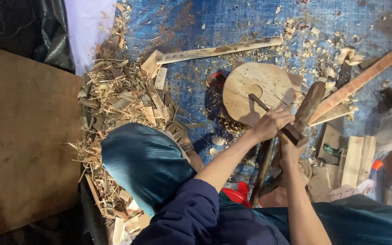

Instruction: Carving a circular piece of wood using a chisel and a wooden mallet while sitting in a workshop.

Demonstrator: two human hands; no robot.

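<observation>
1. Left hand (271,123): seen near the middle of the view, fingers curled tight around a thin dark rod (268,111) whose far end is laid on the round wooden disc (256,92).
2. Right hand (290,146): placed just beside and below the left hand, fingers wrapped around a dark wooden handle (308,105) that is angled up and to the right.
3. Round wooden disc: laid flat on the blue tarp (191,90), just beyond the hands; small holes are dotted over its face and a pale patch is seen at its centre.
4. Long wooden slat (218,50): laid on the tarp beyond the disc, well apart from the hands.
5. Reddish wooden stick (359,82): set slanting at the right, near the dark handle.
6. Heap of wood shavings and offcuts (123,97): piled at the left edge of the tarp, beside the knee in blue trousers (144,163).
7. Sandalled foot (180,136): rested on the tarp between the heap and the disc.
8. Pale boards (357,159): stacked at the right, near the right forearm.
9. Brown board (23,140): spread over the far left of the floor.
</observation>
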